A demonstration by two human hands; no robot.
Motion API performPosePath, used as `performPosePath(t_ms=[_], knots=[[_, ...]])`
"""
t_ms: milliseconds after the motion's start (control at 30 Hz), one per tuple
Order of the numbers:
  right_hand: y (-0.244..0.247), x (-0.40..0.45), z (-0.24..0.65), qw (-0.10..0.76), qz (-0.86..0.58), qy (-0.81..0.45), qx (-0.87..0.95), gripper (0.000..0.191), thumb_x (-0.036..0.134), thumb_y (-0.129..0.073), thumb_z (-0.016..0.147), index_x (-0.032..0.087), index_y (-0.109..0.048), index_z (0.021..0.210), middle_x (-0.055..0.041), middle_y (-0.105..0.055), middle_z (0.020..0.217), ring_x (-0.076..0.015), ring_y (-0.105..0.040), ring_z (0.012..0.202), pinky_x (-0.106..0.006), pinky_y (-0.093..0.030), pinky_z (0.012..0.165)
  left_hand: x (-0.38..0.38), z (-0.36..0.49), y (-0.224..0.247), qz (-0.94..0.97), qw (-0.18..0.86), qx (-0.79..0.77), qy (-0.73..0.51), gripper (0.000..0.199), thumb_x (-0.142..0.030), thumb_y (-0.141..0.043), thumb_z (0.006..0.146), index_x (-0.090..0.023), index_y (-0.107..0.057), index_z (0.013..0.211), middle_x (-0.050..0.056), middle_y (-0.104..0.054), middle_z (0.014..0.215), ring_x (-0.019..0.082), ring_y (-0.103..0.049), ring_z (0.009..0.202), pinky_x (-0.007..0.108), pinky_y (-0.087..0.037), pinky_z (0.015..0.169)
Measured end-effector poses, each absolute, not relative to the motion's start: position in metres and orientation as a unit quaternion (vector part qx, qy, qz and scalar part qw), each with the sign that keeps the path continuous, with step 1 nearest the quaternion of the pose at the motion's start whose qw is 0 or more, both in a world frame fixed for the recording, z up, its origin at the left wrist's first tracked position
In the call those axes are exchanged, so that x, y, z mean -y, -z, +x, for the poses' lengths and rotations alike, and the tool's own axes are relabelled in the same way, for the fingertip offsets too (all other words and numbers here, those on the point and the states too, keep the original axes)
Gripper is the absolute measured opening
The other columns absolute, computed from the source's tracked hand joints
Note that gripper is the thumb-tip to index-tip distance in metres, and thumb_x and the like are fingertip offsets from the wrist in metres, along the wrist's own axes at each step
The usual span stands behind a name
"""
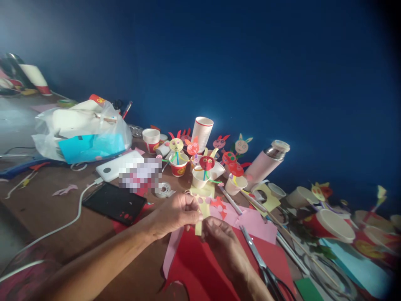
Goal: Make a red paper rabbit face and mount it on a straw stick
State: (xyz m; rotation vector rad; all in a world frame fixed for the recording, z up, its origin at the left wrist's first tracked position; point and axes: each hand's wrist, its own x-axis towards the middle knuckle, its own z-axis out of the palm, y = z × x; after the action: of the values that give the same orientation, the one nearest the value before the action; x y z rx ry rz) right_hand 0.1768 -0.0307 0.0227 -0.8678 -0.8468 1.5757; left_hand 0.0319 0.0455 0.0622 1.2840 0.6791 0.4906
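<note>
Between thumb and fingers, my left hand (179, 214) pinches a pale yellow paper strip (198, 230) over the red sheet. My right hand (221, 235) is closed at the strip's right edge, its fingertips partly hidden. Just beyond the fingers lies pale yellow paper with cut-out curves. An orange-red paper scrap (218, 206) rests on pink paper (257, 225) nearby. Scissors (254, 247) lie slightly apart to the right of my right hand. A large red paper sheet (200, 267) spreads beneath both hands.
Paper cups (200, 178) with paper animal faces stand ahead, beside a pink thermos (265, 165). Leftward are a tape roll (163, 190), a black phone (114, 204), a white power bank (120, 164) with its cable, and a stuffed plastic bag (83, 129). More cups (332, 225) crowd the right.
</note>
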Motion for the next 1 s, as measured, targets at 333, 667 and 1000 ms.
performPosePath(t_ms=[333,667,1000], knots=[[-0.024,0.034,0.175,0.522,-0.415,-0.66,0.345,0.022,0.033,-0.069,0.068,0.016,-0.06,0.058,0.0026,-0.05,0.054,-0.0098,-0.037,0.056,-0.024,-0.029,0.059,-0.038,0.031,-0.066,0.62,0.675,-0.344,-0.202,0.017,-0.026,-0.061,0.067,-0.013,-0.051,0.065,-0.005,-0.047,0.052,0.006,-0.043,0.048,0.018,-0.031,0.047],[-0.027,0.035,0.177,0.524,-0.449,-0.628,0.359,0.016,0.028,-0.069,0.066,0.017,-0.061,0.057,0.0034,-0.052,0.055,-0.0097,-0.039,0.056,-0.022,-0.033,0.059,-0.041,0.026,-0.069,0.589,0.694,-0.334,-0.245,0.022,-0.032,-0.06,0.072,-0.011,-0.056,0.071,0.001,-0.058,0.061,0.008,-0.05,0.051,0.021,-0.038,0.052],[-0.032,0.034,0.179,0.521,-0.47,-0.598,0.387,0.019,0.03,-0.07,0.067,0.017,-0.059,0.057,0.0036,-0.05,0.055,-0.0093,-0.039,0.055,-0.022,-0.033,0.058,-0.033,0.024,-0.052,0.553,0.717,-0.343,-0.251,0.029,-0.039,-0.064,0.067,-0.011,-0.056,0.072,-0.002,-0.054,0.059,0.008,-0.047,0.05,0.02,-0.037,0.05]])
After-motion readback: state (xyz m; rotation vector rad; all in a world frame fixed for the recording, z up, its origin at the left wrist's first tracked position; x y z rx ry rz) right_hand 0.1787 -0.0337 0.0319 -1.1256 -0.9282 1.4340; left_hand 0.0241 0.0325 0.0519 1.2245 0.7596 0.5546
